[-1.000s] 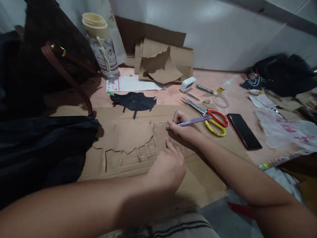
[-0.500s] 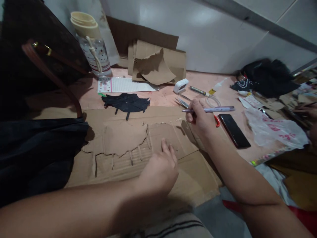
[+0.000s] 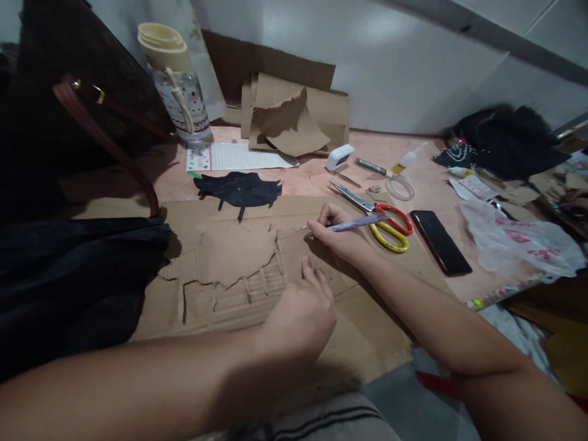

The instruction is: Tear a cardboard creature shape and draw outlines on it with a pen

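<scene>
A purple pen (image 3: 344, 226) is gripped in my right hand (image 3: 337, 229), its tip at the upper edge of a cardboard piece (image 3: 294, 248). My left hand (image 3: 305, 312) presses on that piece with stretched fingertips and holds nothing. To its left lies a cut cardboard shape (image 3: 234, 251) with a ragged outline and thin strips along its lower side. Both rest on a larger cardboard sheet (image 3: 367, 327). Behind them is a black cut-out (image 3: 241, 190) of similar outline. Scissors (image 3: 386, 220) with red and yellow handles lie just beyond my right hand.
A phone (image 3: 441, 242) and a plastic bag (image 3: 519, 236) lie at the right. At the back stand a bottle (image 3: 177, 86) and folded cardboard (image 3: 298, 119). Black fabric (image 3: 68, 275) covers the left side. Part of another person's hand (image 3: 576, 199) shows at the far right.
My right hand has moved left and down with the pen, bringing its tip to the cardboard and uncovering the scissors. My left hand stays on the cardboard. The view has shifted slightly.
</scene>
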Demonstrator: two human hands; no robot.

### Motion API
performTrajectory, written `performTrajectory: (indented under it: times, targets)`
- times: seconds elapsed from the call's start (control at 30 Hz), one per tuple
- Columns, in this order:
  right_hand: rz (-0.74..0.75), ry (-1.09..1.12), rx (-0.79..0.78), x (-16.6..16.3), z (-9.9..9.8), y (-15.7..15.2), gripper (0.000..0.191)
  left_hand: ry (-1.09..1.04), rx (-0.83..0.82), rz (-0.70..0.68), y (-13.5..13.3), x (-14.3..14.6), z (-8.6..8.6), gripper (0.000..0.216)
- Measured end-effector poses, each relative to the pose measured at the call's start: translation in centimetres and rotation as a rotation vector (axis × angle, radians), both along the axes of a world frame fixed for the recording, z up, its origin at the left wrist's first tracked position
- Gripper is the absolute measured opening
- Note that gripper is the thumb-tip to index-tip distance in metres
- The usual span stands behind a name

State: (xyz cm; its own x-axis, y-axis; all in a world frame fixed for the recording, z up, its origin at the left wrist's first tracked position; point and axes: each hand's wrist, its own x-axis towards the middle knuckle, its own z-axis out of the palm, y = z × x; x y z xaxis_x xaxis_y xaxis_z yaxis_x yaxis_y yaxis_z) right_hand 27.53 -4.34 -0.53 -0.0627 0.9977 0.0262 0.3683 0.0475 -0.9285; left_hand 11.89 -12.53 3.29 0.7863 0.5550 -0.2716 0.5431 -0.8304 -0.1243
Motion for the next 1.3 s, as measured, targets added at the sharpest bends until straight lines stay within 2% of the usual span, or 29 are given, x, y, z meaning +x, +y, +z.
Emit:
performTrajectory:
  times: [0.27, 0.6, 1.0, 1.3]
  targets:
    - [0.019, 0.070, -0.031, -0.55, -0.02, -0.26, 0.034, -0.019, 0.023, -0.003, -0.02, -0.05, -0.11, 0.051]
    - [0.034, -0.149, 0.044, -0.45, -0.72, 0.03, 0.029, -0.004, 0.059, -0.049, -0.09, -0.16, -0.17, 0.053]
    - [0.022, -0.209, 0.045, -0.46, -0.67, -0.13, 0.030, -0.002, 0.059, -0.023, -0.25, -0.02, 0.12, 0.051]
    - [0.010, -0.244, 0.052, -0.50, -0.72, -0.06, 0.030, -0.059, 0.119, -0.005, -0.63, -0.07, -0.21, 0.046]
